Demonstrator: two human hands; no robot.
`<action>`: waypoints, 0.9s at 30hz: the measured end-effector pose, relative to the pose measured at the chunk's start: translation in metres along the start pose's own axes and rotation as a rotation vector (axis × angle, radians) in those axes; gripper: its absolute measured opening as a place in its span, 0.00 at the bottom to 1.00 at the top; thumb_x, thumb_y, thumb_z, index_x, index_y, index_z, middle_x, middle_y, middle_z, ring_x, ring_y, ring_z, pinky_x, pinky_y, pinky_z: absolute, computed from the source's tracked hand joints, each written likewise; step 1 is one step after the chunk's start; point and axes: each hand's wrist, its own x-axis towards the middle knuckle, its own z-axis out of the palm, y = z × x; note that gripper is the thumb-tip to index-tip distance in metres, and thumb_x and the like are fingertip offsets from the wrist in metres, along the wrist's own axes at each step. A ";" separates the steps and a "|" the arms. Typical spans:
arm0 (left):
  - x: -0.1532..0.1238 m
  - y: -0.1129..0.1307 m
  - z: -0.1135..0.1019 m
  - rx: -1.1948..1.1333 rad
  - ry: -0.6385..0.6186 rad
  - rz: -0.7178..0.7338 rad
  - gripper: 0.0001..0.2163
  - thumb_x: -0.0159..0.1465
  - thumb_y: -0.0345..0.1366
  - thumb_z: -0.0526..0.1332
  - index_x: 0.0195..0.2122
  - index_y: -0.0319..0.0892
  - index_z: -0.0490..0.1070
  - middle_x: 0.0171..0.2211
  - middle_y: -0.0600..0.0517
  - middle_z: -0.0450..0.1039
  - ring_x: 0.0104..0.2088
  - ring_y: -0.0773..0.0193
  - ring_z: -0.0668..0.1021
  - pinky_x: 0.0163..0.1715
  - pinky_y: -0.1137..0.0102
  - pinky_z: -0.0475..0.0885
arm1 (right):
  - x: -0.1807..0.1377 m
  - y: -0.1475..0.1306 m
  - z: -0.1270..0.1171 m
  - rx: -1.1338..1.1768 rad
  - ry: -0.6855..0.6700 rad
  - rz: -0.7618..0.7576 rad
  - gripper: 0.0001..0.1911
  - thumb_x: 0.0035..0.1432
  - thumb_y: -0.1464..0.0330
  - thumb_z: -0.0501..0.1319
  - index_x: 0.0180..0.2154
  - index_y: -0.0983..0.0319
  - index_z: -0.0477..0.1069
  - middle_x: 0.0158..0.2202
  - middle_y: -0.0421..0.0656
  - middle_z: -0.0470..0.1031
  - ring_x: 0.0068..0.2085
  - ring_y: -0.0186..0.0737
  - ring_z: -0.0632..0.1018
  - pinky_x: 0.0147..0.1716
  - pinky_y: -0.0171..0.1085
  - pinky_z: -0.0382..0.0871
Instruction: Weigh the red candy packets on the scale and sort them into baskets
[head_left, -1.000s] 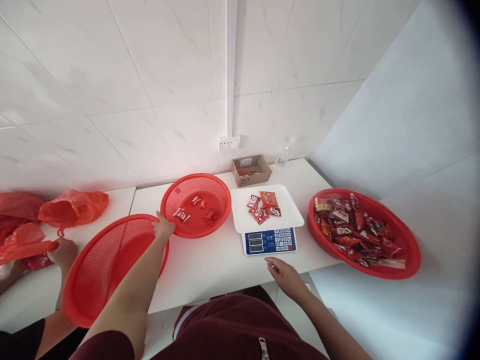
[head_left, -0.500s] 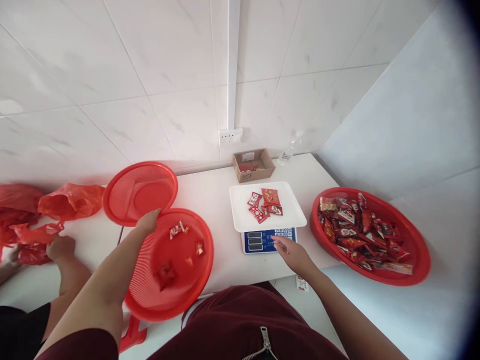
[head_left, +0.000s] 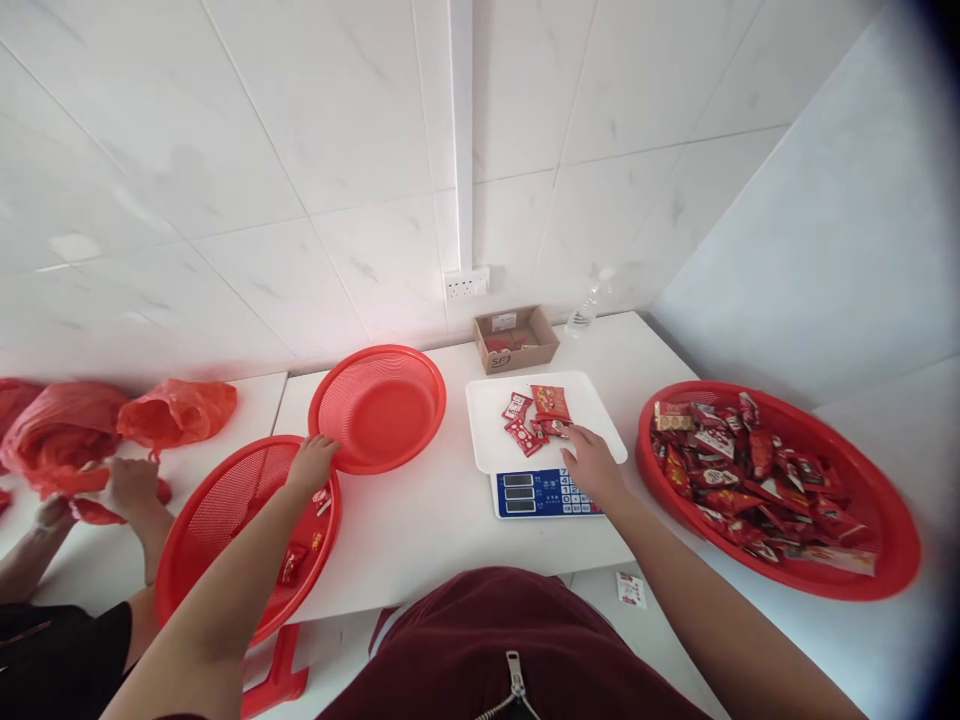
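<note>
My left hand is closed over the rim of a red plastic basket, which is tilted and has a few small wrapped sweets inside. My left forearm hides part of it. On the right, my right hand reaches over the white tray of a digital scale. Its fingers are apart, with the tips at the edge of a red snack packet. Several other red packets lie beside it on the tray. Below the tray shows the scale's blue keypad panel.
A second red basket stands behind. At right is a large red basin of packaged snacks. A cardboard box and plastic bottle stand by the wall. At left, a co-worker's hands handle red plastic bags.
The near basket has moved left and tilted under my left hand, while the second basket has shifted right. My right hand has gone from the keypad up to the packets on the tray.
</note>
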 end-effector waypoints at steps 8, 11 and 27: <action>-0.005 0.106 0.018 -0.191 -0.078 0.067 0.32 0.54 0.18 0.46 0.61 0.43 0.58 0.59 0.49 0.64 0.61 0.62 0.64 0.61 0.62 0.54 | 0.018 -0.010 0.007 -0.204 -0.078 0.084 0.20 0.60 0.68 0.52 0.54 0.63 0.64 0.50 0.52 0.71 0.50 0.50 0.70 0.45 0.45 0.64; -0.009 0.139 0.028 -0.246 -0.072 0.045 0.31 0.56 0.20 0.46 0.63 0.40 0.53 0.60 0.45 0.63 0.60 0.60 0.65 0.61 0.60 0.54 | 0.017 -0.009 0.006 -0.244 -0.077 0.114 0.19 0.61 0.64 0.52 0.52 0.62 0.66 0.47 0.52 0.72 0.46 0.51 0.71 0.41 0.44 0.63; -0.064 0.156 0.045 -0.400 -0.042 0.107 0.32 0.52 0.16 0.45 0.57 0.46 0.65 0.54 0.48 0.71 0.54 0.61 0.71 0.62 0.53 0.50 | 0.022 -0.026 -0.006 0.151 0.048 0.239 0.19 0.62 0.64 0.45 0.39 0.63 0.73 0.39 0.52 0.77 0.40 0.47 0.75 0.39 0.42 0.66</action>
